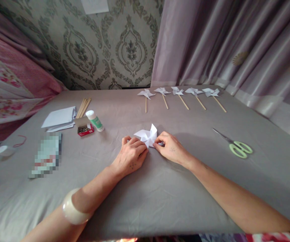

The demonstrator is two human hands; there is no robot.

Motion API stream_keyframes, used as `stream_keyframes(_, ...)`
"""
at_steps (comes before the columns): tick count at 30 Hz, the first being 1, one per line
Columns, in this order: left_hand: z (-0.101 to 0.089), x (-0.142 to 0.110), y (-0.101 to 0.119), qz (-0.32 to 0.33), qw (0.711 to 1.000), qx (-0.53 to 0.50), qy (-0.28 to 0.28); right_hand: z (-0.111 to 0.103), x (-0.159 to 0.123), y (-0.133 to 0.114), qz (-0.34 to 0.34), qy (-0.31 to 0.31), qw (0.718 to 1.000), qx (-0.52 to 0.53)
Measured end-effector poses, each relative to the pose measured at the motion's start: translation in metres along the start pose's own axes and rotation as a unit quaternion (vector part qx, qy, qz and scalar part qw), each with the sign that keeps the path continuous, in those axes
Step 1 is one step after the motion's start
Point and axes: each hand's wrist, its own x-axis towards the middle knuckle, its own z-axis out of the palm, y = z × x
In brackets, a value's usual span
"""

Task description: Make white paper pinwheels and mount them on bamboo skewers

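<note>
A white folded paper pinwheel (147, 135) lies on the grey cloth-covered table (145, 195) in front of me. My left hand (131, 155) rests curled against its left lower edge, fingers pressing the paper. My right hand (169, 147) pinches the pinwheel's right corner between thumb and fingertips. A white bangle (72, 210) sits on my left forearm.
Several finished paper pinwheels on wooden sticks (182, 95) lie in a row at the back. Green-handled scissors (235, 145) lie to the right. At the left are a glue bottle (94, 120), a small red box of pins (84, 127), wooden sticks (83, 107), white paper sheets (59, 118) and a tape roll (3, 152).
</note>
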Motion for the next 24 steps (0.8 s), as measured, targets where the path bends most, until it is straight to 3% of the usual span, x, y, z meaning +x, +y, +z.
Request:
stream_keyframes(9, 0.004, -0.002, -0.001, -0.004, 1.0, 0.008, -0.003, 0.011, 0.004, 0.005, 0.028, 0.012, 0.999, -0.008)
stream_keyframes(24, 0.007, 0.0, -0.001, 0.012, 0.999, 0.041, -0.026, 0.011, 0.007, -0.002, 0.072, 0.013, 0.996, -0.043)
